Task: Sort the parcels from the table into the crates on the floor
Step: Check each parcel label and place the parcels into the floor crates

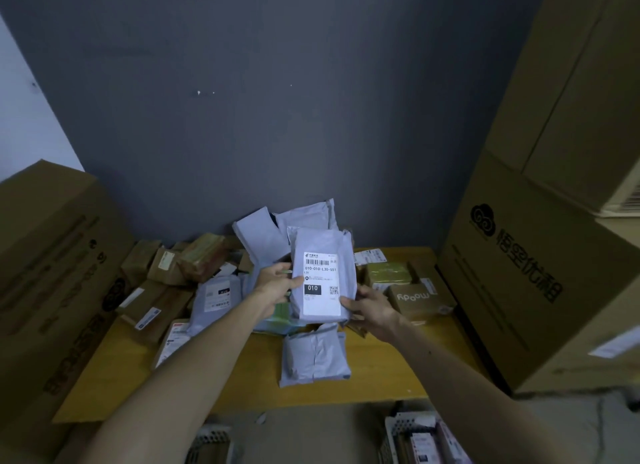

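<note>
I hold a grey poly-mailer parcel (323,276) upright above the pile, its white label marked "010" facing me. My left hand (275,285) grips its left edge, thumb on the label side. My right hand (369,307) holds its lower right corner. Under it lies a heap of parcels on the yellow table (377,377): grey mailers (313,356), brown boxes (162,262) and a "moody" carton (417,299). Two white crates on the floor show at the bottom edge, the left crate (209,444) and the right crate (420,436), which holds parcels.
Tall cardboard boxes flank the table: a left big box (52,273) and a right stack of boxes (540,238). A dark grey wall stands behind the pile. The grey floor shows between the crates below the table's front edge.
</note>
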